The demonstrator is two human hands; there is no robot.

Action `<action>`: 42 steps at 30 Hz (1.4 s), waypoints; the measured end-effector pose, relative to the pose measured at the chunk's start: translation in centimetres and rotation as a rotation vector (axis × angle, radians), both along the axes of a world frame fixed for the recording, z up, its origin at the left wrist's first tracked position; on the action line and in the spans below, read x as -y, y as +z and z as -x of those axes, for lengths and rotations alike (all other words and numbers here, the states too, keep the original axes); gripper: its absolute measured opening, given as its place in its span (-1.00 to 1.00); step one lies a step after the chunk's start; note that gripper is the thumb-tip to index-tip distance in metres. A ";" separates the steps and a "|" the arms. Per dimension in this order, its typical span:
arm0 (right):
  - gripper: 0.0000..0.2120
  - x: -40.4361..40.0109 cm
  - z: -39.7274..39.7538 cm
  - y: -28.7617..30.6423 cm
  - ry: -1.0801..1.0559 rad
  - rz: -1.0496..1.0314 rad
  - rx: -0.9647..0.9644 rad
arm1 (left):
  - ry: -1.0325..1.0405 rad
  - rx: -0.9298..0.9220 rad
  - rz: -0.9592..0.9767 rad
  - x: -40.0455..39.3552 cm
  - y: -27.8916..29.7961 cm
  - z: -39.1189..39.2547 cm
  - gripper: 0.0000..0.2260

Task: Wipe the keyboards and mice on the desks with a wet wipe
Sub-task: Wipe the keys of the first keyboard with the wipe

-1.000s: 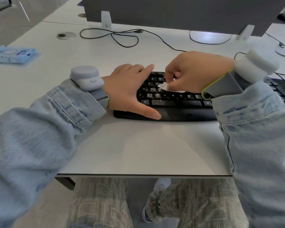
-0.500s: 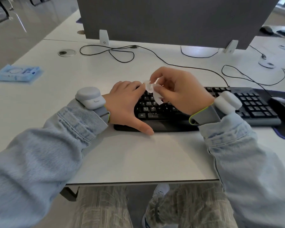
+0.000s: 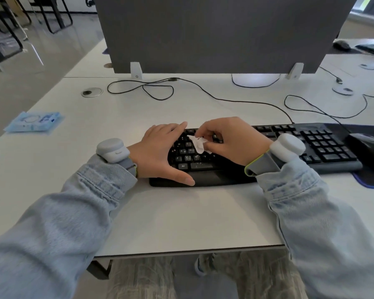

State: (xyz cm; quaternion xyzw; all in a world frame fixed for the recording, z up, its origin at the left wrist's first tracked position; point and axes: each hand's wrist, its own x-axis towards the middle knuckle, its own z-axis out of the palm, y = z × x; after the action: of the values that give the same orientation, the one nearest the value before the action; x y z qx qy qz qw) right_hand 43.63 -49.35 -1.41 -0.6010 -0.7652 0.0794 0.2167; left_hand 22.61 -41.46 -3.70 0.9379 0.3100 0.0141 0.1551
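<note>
A black keyboard (image 3: 324, 147) with a wrist rest lies across the white desk (image 3: 181, 216). My left hand (image 3: 160, 152) rests flat on the keyboard's left end, fingers straight and thumb along the wrist rest. My right hand (image 3: 231, 140) pinches a small crumpled white wet wipe (image 3: 198, 143) over the left-hand letter keys. White specks show on some keys near the wipe. A black mouse (image 3: 369, 147) sits on a dark mouse pad (image 3: 369, 180) just right of the keyboard.
A blue pack of wet wipes (image 3: 34, 121) lies at the desk's left edge. Black cables (image 3: 151, 87) loop behind the keyboard, below a grey divider panel (image 3: 220, 33). A second mouse (image 3: 341, 44) sits on the far desk at the upper right.
My right hand lifted the wipe off the keys and has come back down over the letter keys. The view has tilted up and right, bringing the mouse into sight. My left hand stayed put.
</note>
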 end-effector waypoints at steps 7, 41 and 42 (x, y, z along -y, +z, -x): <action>-0.94 -0.1 0.7 -0.1 -0.010 0.045 0.017 | -0.011 -0.010 -0.009 -0.4 -0.4 0.1 0.36; -0.89 1.7 3.2 0.1 -0.099 0.052 0.128 | 0.004 -0.052 -0.031 -0.8 -0.8 0.9 0.41; -0.89 1.5 3.3 -0.1 -0.121 0.030 0.148 | 0.005 -0.052 -0.025 -0.9 -0.8 0.9 0.41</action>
State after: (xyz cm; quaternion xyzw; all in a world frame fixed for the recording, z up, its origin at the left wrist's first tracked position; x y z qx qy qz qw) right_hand 40.29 -50.89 -1.49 -0.6536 -0.7402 0.0328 0.1548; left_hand 21.76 -40.60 -4.51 0.9390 0.3161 -0.0059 0.1354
